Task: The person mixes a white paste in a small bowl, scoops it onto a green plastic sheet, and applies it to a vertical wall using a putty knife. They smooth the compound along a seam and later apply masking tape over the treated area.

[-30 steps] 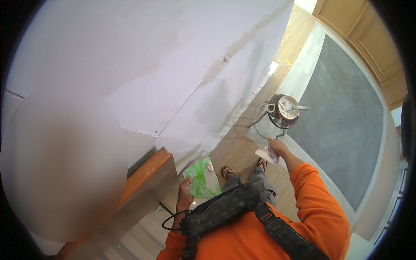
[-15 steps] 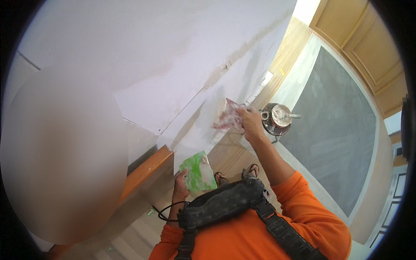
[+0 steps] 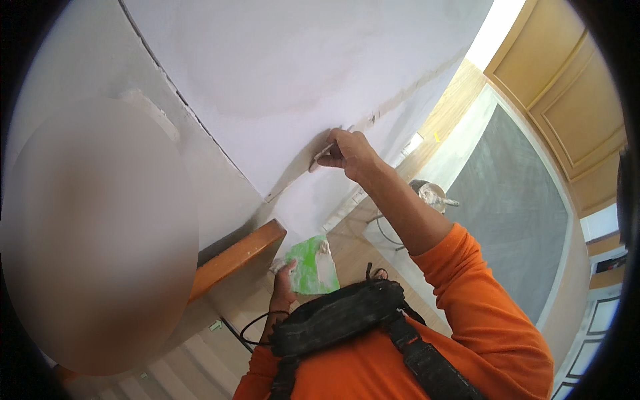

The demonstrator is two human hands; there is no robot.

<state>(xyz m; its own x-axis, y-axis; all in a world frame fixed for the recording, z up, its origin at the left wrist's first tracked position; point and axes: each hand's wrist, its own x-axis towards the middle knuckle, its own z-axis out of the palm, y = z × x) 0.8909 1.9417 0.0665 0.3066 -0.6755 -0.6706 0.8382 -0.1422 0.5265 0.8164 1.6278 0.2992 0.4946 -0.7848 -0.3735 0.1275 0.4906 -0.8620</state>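
My right hand (image 3: pixel 352 153) is closed on a scraper (image 3: pixel 319 158), seen nearly edge-on against the white wall (image 3: pixel 280 100), along a beige filled strip near a seam. Its blade is mostly hidden by my fingers. Lower down, my left hand (image 3: pixel 285 280) grips a green board (image 3: pixel 307 267) with pale compound smeared on it, just right of an orange-brown wooden ledge (image 3: pixel 240 257). Past my right forearm, a pot (image 3: pixel 432 197) with a handled tool across it is partly hidden.
A large dark grey panel (image 3: pixel 507 207) with a pale border lies to the right, beside light wooden cabinetry (image 3: pixel 547 93). Pale steps (image 3: pixel 190 353) descend at lower left. A large blurred oval hides the left part of the view.
My right hand has risen from beside the pot onto the wall, turning the scraper edge-on. My left hand still holds the board. The view has shifted, showing more of the wall seam at upper left.
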